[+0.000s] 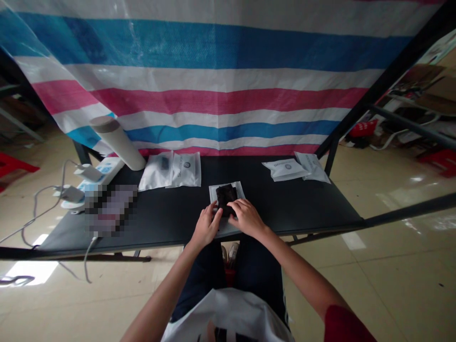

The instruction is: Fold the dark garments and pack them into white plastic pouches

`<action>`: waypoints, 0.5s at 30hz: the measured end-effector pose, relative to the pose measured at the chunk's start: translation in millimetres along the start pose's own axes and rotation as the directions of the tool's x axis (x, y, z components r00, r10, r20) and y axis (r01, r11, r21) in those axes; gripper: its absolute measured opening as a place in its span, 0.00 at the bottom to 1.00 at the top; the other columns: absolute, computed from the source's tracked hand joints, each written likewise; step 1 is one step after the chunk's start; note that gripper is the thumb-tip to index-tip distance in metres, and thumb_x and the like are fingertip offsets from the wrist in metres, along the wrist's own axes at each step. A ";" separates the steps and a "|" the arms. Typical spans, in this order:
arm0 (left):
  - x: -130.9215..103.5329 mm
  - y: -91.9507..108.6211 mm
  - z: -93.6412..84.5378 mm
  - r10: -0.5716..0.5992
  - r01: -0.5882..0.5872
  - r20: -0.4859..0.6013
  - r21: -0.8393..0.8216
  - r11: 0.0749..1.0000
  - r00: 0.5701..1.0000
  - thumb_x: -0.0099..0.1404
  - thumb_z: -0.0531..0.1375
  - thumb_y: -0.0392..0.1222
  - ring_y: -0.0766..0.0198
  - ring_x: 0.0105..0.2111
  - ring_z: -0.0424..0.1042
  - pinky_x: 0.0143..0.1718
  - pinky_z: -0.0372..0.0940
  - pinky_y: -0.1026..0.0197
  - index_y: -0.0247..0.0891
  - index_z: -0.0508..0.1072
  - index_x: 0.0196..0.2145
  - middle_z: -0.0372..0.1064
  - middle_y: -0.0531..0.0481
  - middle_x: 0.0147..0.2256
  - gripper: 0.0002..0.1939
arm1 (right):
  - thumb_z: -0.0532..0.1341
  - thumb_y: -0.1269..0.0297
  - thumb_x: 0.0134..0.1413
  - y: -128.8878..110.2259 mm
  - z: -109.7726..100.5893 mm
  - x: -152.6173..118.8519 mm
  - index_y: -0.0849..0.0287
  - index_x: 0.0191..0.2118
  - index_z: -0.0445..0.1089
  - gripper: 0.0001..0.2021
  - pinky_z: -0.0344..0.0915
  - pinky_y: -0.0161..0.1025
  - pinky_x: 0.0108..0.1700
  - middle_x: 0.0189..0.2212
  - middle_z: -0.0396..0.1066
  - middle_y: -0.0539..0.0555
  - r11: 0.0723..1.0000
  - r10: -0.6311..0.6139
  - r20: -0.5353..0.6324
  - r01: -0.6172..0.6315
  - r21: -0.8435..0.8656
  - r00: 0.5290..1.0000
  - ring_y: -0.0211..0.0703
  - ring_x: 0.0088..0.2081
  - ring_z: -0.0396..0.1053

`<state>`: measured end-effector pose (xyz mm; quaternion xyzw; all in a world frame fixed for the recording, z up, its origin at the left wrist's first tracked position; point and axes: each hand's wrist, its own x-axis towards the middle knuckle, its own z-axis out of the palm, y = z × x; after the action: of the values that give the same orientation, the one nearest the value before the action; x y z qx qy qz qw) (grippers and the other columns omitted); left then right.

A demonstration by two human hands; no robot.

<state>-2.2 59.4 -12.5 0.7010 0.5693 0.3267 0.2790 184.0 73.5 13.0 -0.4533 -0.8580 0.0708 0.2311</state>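
Observation:
Right in front of me, a black, soft-looking folded item (pixel 227 193) lies on a white pouch (pixel 213 190) at the table's front edge. The thumb and fingers of my left hand (pixel 206 224) grip its near left side. My right hand (pixel 247 217) is at the near right side, with curled fingers over the black item's edge. Both hands partly cover the item and the pouch under it. What kind of item it is I cannot make out.
White packets (pixel 187 170) lie at the back left, and more white packets (pixel 287 168) at the back right. A pale bottle (pixel 123 147), a power strip (pixel 113 166) with plugged-in chargers and a blurred-out phone (pixel 114 206) with a cable occupy the left end. Striped sheeting (pixel 221 102) hangs behind the black table (pixel 160 218).

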 end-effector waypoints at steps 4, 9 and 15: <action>-1.4 -0.1 -0.9 0.019 -0.019 0.014 0.006 1.000 1.000 0.71 0.48 0.53 0.56 0.44 0.70 0.49 0.65 0.51 0.36 0.65 0.58 0.72 0.42 0.44 0.24 | 0.57 0.67 0.57 12.5 -9.0 32.8 0.61 0.50 0.70 0.16 0.66 0.43 0.48 0.39 0.74 0.59 0.993 0.116 0.048 -0.116 0.007 0.992 0.49 0.42 0.70; -5.0 -3.4 3.1 0.020 -0.019 -0.011 0.019 1.000 1.000 0.70 0.50 0.53 0.55 0.44 0.69 0.49 0.65 0.51 0.37 0.65 0.56 0.71 0.43 0.43 0.23 | 0.55 0.64 0.60 27.1 4.1 65.9 0.60 0.42 0.74 0.11 0.63 0.44 0.49 0.38 0.73 0.60 0.969 0.229 0.100 -0.218 -0.115 0.968 0.50 0.45 0.67; -6.6 1.4 5.0 0.041 -0.039 -0.065 0.033 0.999 0.997 0.70 0.52 0.51 0.54 0.48 0.68 0.51 0.64 0.50 0.37 0.63 0.55 0.67 0.41 0.48 0.21 | 0.53 0.66 0.61 44.8 23.5 67.1 0.62 0.52 0.68 0.16 0.63 0.46 0.52 0.46 0.71 0.61 0.980 0.192 0.105 -0.185 -0.076 0.976 0.50 0.48 0.68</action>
<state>1.6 52.5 -15.5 0.7054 0.5691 0.3461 0.2423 174.2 155.8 -0.3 -0.5352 -0.8246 0.0896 0.1600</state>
